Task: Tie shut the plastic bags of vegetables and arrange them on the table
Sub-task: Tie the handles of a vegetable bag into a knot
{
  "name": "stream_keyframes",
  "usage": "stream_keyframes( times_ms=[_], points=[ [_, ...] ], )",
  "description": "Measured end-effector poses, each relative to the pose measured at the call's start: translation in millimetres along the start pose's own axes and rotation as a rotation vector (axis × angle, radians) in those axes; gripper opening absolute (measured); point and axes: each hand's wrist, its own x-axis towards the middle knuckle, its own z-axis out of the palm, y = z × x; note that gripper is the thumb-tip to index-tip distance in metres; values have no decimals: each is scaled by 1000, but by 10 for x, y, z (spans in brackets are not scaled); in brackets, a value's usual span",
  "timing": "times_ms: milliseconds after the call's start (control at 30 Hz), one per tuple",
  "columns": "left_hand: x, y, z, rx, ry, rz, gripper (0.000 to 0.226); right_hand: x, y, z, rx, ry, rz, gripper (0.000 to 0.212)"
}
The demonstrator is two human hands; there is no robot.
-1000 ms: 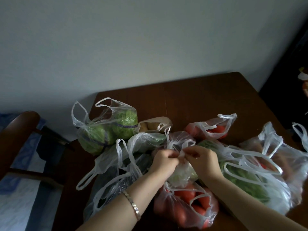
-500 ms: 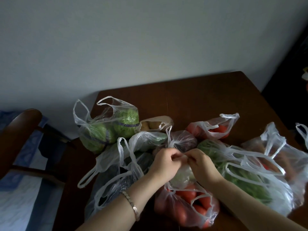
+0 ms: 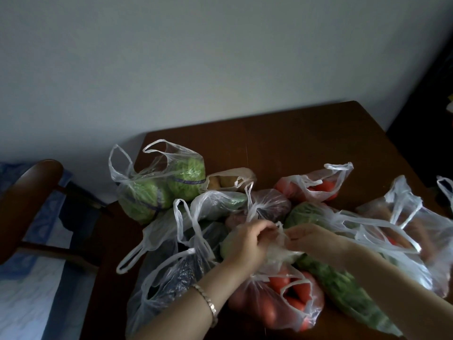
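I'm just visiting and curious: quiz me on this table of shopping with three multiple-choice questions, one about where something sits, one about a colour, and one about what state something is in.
1. Where is the bag of green cabbages?
A. far left of the pile
B. under the chair
C. at the table's far right corner

2. What colour is the table?
A. white
B. dark brown
C. blue

3. What state is the near bag of tomatoes in?
A. knotted shut
C. empty
B. untied, handles loose

Answers:
1 A, it stands left of every other bag.
2 B, the bare wood is dark brown.
3 B, its handle loops lie open while the left hand and right hand work another bag's handles.
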Motion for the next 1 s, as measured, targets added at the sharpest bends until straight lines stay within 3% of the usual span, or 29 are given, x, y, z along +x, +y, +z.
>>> stream_keyframes(
  times_ms=[67,133,200,267,333,467,633,833,933,1000],
  points=[
    [47,62,31,-129,-38,-189,13,12,55,63,46,101,-49,5],
    [102,60,34,-157,-53,-299,15,24,102,182,64,291,-97,22],
    [119,77,-4,-172,-60,-379,14,39,143,304,-96,493,-151,18],
    [116,74,-37,-202,-80,-450,4,-9,157,400,-210,591,-241,21],
    [117,77,-75,-248,-101,-495,11,-54,164,439,-309,638,-348,34],
    [142,139,-118,-344,-133,-596,16,-77,105,378,-453,597,-478,19],
    [188,181,-230,-449,-129,-642,10,13,18,235,-757,563,-604,21],
    [215,46,-439,8,-61,-351,20,1,55,161,-1072,591,-627,31],
    [176,-89,-418,139,-18,-368,18,-45,161,142,-1095,534,-619,28],
    [155,-109,-380,174,-21,-401,18,-61,165,159,-956,508,-519,24]
  ],
)
